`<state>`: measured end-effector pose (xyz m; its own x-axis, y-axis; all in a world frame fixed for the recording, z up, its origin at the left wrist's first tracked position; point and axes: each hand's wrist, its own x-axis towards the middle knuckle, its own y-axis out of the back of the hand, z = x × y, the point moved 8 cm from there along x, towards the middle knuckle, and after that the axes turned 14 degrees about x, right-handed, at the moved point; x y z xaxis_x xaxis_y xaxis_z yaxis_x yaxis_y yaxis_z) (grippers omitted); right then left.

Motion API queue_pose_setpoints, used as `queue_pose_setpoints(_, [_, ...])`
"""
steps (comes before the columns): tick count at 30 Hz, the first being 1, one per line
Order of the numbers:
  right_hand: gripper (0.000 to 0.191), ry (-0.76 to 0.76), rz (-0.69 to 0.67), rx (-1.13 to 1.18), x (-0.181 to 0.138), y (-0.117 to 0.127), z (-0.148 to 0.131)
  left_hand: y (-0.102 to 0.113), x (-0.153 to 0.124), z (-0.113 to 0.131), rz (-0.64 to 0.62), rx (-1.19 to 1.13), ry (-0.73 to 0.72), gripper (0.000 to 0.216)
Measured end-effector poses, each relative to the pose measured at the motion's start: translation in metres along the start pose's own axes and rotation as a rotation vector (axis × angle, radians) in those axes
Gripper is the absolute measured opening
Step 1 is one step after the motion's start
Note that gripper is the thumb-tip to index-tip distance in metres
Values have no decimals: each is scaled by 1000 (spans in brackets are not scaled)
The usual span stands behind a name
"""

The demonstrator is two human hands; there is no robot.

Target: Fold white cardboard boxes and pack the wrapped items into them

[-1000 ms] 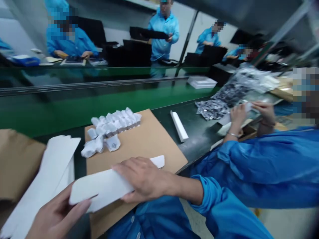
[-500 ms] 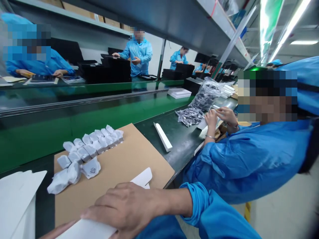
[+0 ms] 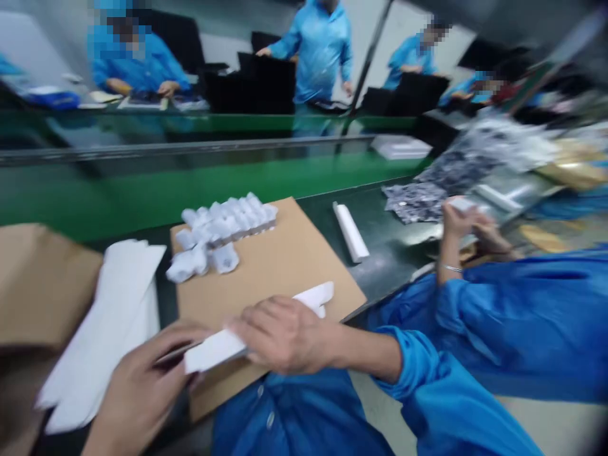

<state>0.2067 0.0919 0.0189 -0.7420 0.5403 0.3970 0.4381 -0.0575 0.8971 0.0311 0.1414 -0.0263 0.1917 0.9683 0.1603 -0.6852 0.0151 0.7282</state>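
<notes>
A long, narrow folded white carton (image 3: pixel 213 350) lies between my hands, above the near edge of a brown cardboard sheet (image 3: pixel 285 266). My right hand (image 3: pixel 285 332) wraps over its middle, and a loose flap juts out beyond the knuckles. At the other end, my left hand (image 3: pixel 147 380) pinches the carton between thumb and fingers. Several small parts in white wrapping (image 3: pixel 228 218) stand in rows on the sheet's far left, with a few set nearer. Left of the sheet lies a stack of flat white card blanks (image 3: pixel 109 316).
A white folded strip box (image 3: pixel 350 233) rests right of the sheet. Plastic bags of dark parts (image 3: pixel 415 199) lie farther right, near a co-worker's hands (image 3: pixel 468 225). A brown carton (image 3: pixel 45 285) stands at far left. Co-workers sit and stand across the green conveyor (image 3: pixel 142 190).
The view has swung left and down, bringing my left hand and the brown carton into sight. The white carton now shows between both hands; my right hand keeps its hold.
</notes>
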Motion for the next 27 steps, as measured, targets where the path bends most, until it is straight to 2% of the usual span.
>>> queue_pose_setpoints(1, [40, -7, 7, -21, -2, 1, 1, -3, -1, 4, -95, -129, 70, 23])
queue_pose_setpoints(2, [41, -19, 19, -51, -5, 2, 5, -3, 0, 5, -134, -237, 146, 19])
queue_pose_setpoints(4, [46, -31, 69, -86, -11, 6, 15, 2, 5, 6, -113, -371, 224, 15])
queue_pose_setpoints(6, [48, -37, 135, -63, -19, 9, 26, 7, 9, 6, -36, -460, 224, 14])
queue_pose_setpoints(8, [48, -65, 232, 10, -26, 14, 34, 14, 6, 9, 177, -561, 166, 20])
queue_pose_setpoints(11, [48, -226, 424, 162, -36, 19, 45, 12, -19, 28, 613, -617, -18, 52])
queue_pose_setpoints(12, [49, -275, 455, 223, -37, 15, 45, 1, -25, 40, 648, -590, -81, 68])
queue_pose_setpoints(14, [50, -335, 459, 341, -37, 1, 39, -29, -29, 59, 572, -542, -109, 95])
queue_pose_setpoints(16, [54, -347, 435, 419, -35, -11, 27, -53, -25, 65, 501, -529, -45, 110])
queue_pose_setpoints(18, [60, -357, 361, 490, -33, -16, 19, -59, -18, 62, 471, -503, 32, 111])
queue_pose_setpoints(21, [63, -430, 194, 693, -30, -10, 23, -51, -7, 62, 374, -426, 28, 97])
queue_pose_setpoints(22, [60, -480, 215, 751, -31, -1, 29, -45, -5, 64, 354, -395, -3, 92])
queue_pose_setpoints(24, [57, -550, 401, 799, -31, 24, 43, -33, -6, 71, 356, -338, -74, 84])
queue_pose_setpoints(26, [55, -494, 584, 793, -26, 45, 48, -27, -8, 78, 360, -287, -128, 79])
queue_pose_setpoints(27, [53, -430, 617, 790, -20, 50, 46, -27, -9, 82, 345, -272, -152, 77])
